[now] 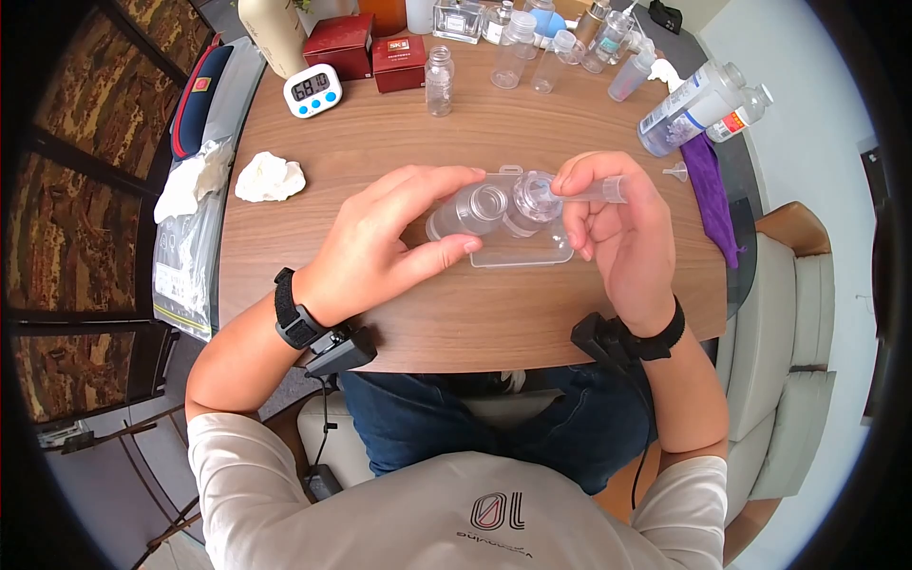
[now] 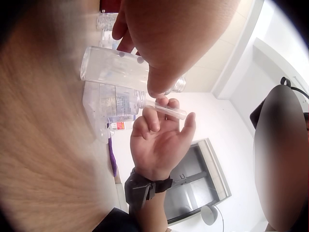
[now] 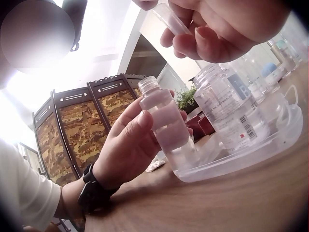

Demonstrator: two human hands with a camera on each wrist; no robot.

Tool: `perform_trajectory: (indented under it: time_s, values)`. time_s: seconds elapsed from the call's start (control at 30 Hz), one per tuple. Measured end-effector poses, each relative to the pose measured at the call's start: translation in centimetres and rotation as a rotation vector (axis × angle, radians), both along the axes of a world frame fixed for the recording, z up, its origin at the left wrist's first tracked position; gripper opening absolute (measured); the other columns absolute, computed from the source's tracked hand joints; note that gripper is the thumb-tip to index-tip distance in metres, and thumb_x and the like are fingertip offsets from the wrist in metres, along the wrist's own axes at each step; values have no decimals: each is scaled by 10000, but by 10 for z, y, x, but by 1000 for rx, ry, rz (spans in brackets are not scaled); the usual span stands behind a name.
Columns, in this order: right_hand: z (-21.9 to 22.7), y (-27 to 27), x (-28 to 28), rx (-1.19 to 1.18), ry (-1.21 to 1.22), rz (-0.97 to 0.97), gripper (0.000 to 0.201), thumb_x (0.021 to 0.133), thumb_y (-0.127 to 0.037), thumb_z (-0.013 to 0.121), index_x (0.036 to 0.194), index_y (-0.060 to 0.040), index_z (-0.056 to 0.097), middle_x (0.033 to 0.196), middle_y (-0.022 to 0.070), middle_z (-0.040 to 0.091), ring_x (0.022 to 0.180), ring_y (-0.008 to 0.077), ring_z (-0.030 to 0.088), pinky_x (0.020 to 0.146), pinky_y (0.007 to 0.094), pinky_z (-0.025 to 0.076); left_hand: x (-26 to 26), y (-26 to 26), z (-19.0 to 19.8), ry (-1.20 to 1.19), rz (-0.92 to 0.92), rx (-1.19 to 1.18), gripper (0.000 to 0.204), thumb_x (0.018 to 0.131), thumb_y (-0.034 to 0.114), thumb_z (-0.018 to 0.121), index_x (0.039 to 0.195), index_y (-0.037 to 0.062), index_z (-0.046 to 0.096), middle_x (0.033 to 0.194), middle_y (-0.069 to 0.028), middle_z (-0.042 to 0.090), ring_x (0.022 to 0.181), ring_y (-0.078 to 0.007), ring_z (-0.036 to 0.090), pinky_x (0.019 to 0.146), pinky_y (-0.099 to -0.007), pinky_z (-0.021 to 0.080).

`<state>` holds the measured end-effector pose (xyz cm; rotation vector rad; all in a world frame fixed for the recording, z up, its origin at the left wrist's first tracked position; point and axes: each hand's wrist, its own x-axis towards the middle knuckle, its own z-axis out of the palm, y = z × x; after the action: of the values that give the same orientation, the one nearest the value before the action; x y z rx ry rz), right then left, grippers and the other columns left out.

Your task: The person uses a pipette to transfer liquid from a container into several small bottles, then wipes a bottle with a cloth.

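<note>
My left hand (image 1: 380, 228) grips a clear bottle (image 3: 166, 121) with an uncapped threaded neck, thumb on one side and fingers on the other. The bottle stands tilted over a shallow clear plastic tray (image 1: 522, 259). Beside it, on the tray, is a wider clear bottle (image 3: 231, 113) with printed text and a barcode. My right hand (image 1: 622, 218) pinches a translucent plastic tube (image 1: 603, 190) between thumb and fingers. One end of the tube reaches the wider bottle's mouth; in the left wrist view the tube (image 2: 166, 110) slants away from that neck.
Behind stand a small clear bottle (image 1: 439, 84), a white timer (image 1: 313, 91), red boxes (image 1: 399, 65) and several other bottles. Crumpled white tissue (image 1: 270, 178) lies at left. At right are large bottles (image 1: 689, 109), a small funnel (image 1: 675, 172) and purple cloth (image 1: 712, 199).
</note>
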<state>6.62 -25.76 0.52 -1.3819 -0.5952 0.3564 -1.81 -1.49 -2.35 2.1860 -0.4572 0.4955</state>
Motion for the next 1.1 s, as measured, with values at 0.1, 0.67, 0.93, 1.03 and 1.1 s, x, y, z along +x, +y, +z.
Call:
perform_trajectory:
  time_s: [0.1,0.67,0.93,1.03,1.1]
  values:
    - [3,0,1,-29,-17,-8,429,1108,-320,328,1068,11,598,1026,86,632,694,81,497,598,217,378,-1,0,1,3,5,5,509,822,181,841,1272,41,651,1153,-133,712,1002,-292,684,867,-372,544]
    - [51,-40,-18,357,-208,-72,428,1105,-387,269,911,-91,510,968,116,556,586,114,423,538,237,394,-1,1,2,22,-1,-9,522,819,174,842,1284,32,651,1147,-140,711,1004,-294,686,882,-366,529]
    - [51,-27,-41,302,-255,-19,482,1091,-474,315,855,-108,521,893,152,569,581,156,481,558,267,458,1,0,-2,-19,-8,12,522,821,166,839,1287,28,649,1180,-143,711,1040,-296,686,902,-374,532]
    - [40,-23,-34,316,-268,55,554,1095,-509,296,913,-57,560,945,183,591,619,156,506,587,273,476,0,0,-1,-11,-17,1,522,820,167,840,1286,28,650,1189,-142,711,1051,-298,685,907,-374,532]
    - [39,-22,-33,305,-284,63,561,1097,-506,285,916,-52,560,959,188,590,629,157,511,593,274,480,-1,1,1,2,-13,2,523,820,169,841,1286,28,650,1189,-141,711,1048,-298,685,906,-373,531]
